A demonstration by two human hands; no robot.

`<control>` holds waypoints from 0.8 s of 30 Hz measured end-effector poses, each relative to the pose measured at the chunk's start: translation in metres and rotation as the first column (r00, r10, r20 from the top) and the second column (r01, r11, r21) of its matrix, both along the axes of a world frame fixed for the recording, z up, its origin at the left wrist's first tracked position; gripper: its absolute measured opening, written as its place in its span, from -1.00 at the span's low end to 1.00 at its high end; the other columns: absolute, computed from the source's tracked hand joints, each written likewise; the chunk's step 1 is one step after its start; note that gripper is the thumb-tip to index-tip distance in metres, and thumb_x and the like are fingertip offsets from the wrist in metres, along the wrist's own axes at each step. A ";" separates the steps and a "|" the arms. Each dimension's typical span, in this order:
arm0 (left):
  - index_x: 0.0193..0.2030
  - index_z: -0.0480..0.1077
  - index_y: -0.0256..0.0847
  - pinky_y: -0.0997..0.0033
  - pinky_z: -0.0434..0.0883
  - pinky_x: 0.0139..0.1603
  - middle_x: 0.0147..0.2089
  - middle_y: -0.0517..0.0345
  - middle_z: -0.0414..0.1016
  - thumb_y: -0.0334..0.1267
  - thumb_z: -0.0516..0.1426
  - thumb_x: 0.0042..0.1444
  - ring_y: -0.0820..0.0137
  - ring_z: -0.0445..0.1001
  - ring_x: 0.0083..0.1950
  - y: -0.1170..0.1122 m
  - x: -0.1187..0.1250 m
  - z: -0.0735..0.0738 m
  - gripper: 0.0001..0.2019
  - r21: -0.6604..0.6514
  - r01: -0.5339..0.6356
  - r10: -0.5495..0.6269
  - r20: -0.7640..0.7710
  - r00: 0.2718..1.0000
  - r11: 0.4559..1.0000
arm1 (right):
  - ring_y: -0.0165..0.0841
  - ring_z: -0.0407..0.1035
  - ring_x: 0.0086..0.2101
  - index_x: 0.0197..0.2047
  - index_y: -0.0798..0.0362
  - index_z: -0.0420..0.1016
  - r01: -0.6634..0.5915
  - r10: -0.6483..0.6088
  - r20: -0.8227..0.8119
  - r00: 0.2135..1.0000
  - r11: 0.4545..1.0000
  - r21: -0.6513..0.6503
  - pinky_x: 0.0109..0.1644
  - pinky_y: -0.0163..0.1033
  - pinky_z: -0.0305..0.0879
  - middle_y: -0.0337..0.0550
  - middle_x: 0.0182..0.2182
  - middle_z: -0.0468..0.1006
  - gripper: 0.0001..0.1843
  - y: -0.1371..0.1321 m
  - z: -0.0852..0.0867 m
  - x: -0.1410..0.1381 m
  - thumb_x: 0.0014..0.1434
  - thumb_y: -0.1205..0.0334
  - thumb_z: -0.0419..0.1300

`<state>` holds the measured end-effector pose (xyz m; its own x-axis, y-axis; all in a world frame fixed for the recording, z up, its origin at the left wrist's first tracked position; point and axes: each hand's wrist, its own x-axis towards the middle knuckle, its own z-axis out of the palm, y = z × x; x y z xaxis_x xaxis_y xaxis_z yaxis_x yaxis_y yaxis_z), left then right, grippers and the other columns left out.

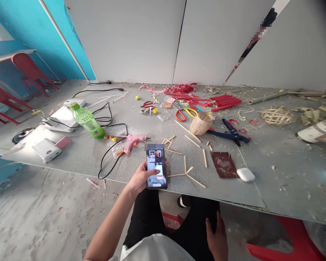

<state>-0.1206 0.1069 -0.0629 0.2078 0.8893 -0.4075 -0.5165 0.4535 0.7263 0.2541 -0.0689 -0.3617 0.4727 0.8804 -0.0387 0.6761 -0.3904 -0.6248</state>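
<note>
The left hand is clenched around a smartphone, holding it upright just above the near edge of the desk, the thumb lying across the lit screen. The right hand holds nothing; it rests flat and relaxed on the person's black-trousered knee, below the desk.

From where I stand, the phone looks like the main risk. It is carried by one hand alone, over the desk's edge and the bare floor beneath, and a thumb stretching across the glass could loosen that grip; a slip would probably send it onto the desk's rim or down to the floor.

Eyes on the screen also means eyes off the clutter. Just to the left of the phone lies a pink glue gun with its black cord looping towards the near edge; I cannot tell whether it is powered, but if the nozzle is hot, an elbow or sleeve catching that cord could drag it. A green bottle lies tipped further left, beside the tangle of cables.

Right of the phone, loose bamboo sticks lie close to the edge, and a white earbud case sits near them; a careless forearm might sweep either off. Farther back, a small woven basket lies on its side and could roll if the desk is jolted.
</note>
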 end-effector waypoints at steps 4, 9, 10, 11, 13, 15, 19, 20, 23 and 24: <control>0.12 0.51 -0.34 0.14 0.64 -0.09 0.15 -0.29 0.63 -0.35 0.49 -0.17 0.01 0.71 -0.07 -0.001 0.000 0.000 -0.36 0.016 -0.007 0.008 -0.006 1.000 1.000 | 0.24 0.18 0.36 0.48 0.36 0.14 -0.036 0.036 -0.011 0.999 0.999 0.022 0.41 0.29 0.16 0.41 0.36 0.29 0.18 -0.002 -0.004 0.004 0.21 -0.54 -0.11; 0.10 0.51 -0.32 0.13 0.61 0.02 0.19 -0.26 0.61 -0.37 0.48 -0.15 0.00 0.68 0.05 -0.001 0.001 -0.001 -0.40 0.024 -0.021 0.021 0.015 1.000 0.999 | 0.29 0.18 0.36 0.49 0.34 0.14 -0.015 0.015 -0.002 1.000 1.000 0.024 0.40 0.33 0.16 0.39 0.36 0.30 0.19 -0.002 -0.007 0.005 0.21 -0.56 -0.13; 0.09 0.51 -0.32 0.12 0.60 0.02 0.18 -0.26 0.61 -0.37 0.47 -0.15 0.00 0.68 0.04 -0.001 0.001 -0.001 -0.40 0.014 -0.022 0.022 0.011 1.000 1.000 | 0.29 0.19 0.35 0.49 0.32 0.14 -0.015 0.015 -0.002 1.000 1.000 0.025 0.39 0.33 0.16 0.38 0.36 0.31 0.18 -0.002 -0.008 0.005 0.21 -0.56 -0.12; 0.09 0.51 -0.32 0.11 0.60 0.01 0.16 -0.26 0.62 -0.38 0.47 -0.15 0.01 0.68 0.03 -0.001 0.001 -0.002 -0.41 0.006 -0.025 0.025 0.004 1.000 1.000 | 0.29 0.20 0.35 0.49 0.30 0.14 -0.018 0.018 -0.001 1.000 0.999 0.033 0.39 0.33 0.17 0.37 0.36 0.31 0.18 -0.002 -0.009 0.005 0.21 -0.56 -0.12; 0.06 0.53 -0.33 0.13 0.60 -0.01 0.12 -0.26 0.65 -0.38 0.47 -0.15 0.03 0.68 -0.01 0.000 0.001 -0.002 -0.44 -0.005 -0.040 0.040 -0.021 0.999 0.999 | 0.29 0.23 0.32 0.49 0.29 0.15 -0.030 0.030 -0.003 1.000 0.998 0.060 0.38 0.33 0.19 0.36 0.34 0.33 0.18 -0.002 -0.010 0.005 0.20 -0.57 -0.11; 0.04 0.54 -0.34 0.15 0.59 -0.03 0.10 -0.25 0.66 -0.38 0.46 -0.15 0.05 0.69 -0.03 0.000 0.000 -0.003 -0.46 -0.007 -0.050 0.050 -0.038 0.998 0.999 | 0.30 0.26 0.30 0.48 0.32 0.16 -0.040 0.040 -0.006 0.999 0.997 0.071 0.37 0.32 0.19 0.38 0.33 0.35 0.21 -0.001 -0.009 0.005 0.18 -0.59 -0.12; 0.06 0.53 -0.31 0.19 0.60 -0.05 0.08 -0.21 0.67 -0.38 0.45 -0.12 0.09 0.69 -0.05 0.000 0.000 -0.005 -0.47 -0.003 -0.046 0.046 -0.023 0.999 0.999 | 0.33 0.25 0.31 0.47 0.35 0.17 -0.031 0.031 -0.011 0.999 0.998 0.053 0.36 0.32 0.21 0.42 0.34 0.33 0.24 0.000 -0.007 0.004 0.17 -0.61 -0.14; 0.06 0.53 -0.31 0.20 0.60 -0.05 0.07 -0.20 0.68 -0.37 0.44 -0.11 0.10 0.69 -0.05 0.000 0.001 -0.005 -0.48 0.003 -0.044 0.044 -0.017 0.999 0.999 | 0.33 0.25 0.31 0.47 0.35 0.17 -0.024 0.025 -0.012 1.000 0.998 0.056 0.36 0.33 0.21 0.41 0.34 0.33 0.24 0.000 -0.008 0.004 0.17 -0.60 -0.14; 0.04 0.52 -0.30 0.22 0.60 -0.08 0.03 -0.19 0.68 -0.28 0.45 -0.05 0.08 0.70 -0.06 -0.001 0.003 -0.007 -0.51 0.014 -0.037 0.038 -0.023 0.999 0.999 | 0.34 0.24 0.32 0.48 0.28 0.17 -0.031 0.033 -0.022 0.999 0.997 0.065 0.33 0.36 0.23 0.37 0.34 0.34 0.21 0.000 -0.010 0.006 0.16 -0.60 -0.12; 0.04 0.51 -0.29 0.23 0.60 -0.11 0.00 -0.17 0.69 -0.23 0.45 -0.03 0.09 0.70 -0.09 -0.002 0.004 -0.007 -0.51 0.006 -0.046 0.046 -0.039 0.998 0.999 | 0.34 0.24 0.31 0.48 0.25 0.18 -0.037 0.039 -0.024 0.999 0.997 0.064 0.32 0.36 0.24 0.36 0.33 0.35 0.20 0.000 -0.011 0.007 0.15 -0.61 -0.11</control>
<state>-0.1161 0.1050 -0.0700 0.1510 0.8994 -0.4103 -0.5078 0.4266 0.7484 0.2612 -0.0686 -0.3731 0.4383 0.8988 0.0067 0.6737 -0.3236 -0.6644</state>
